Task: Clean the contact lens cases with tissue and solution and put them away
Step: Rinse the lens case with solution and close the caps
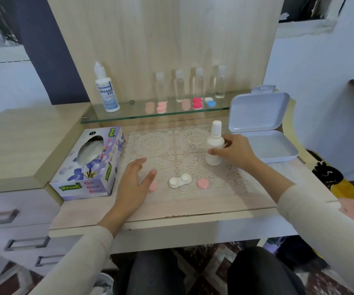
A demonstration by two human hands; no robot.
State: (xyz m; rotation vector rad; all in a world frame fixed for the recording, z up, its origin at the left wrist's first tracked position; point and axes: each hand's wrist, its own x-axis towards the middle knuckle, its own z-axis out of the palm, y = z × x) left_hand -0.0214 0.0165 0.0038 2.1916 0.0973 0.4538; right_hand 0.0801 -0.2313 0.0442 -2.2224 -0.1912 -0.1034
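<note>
Here the right hand (233, 152) grips the white solution bottle (214, 143); the left hand (135, 184) is open, fingers straight. Its thumb could flick the loose pink cap (153, 186) away.

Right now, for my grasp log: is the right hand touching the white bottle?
Touching. The head view shows the right hand with thumb and fingers curled round the white bottle.

Beige long sleeves (321, 220), dark trousers (257, 271).
</note>
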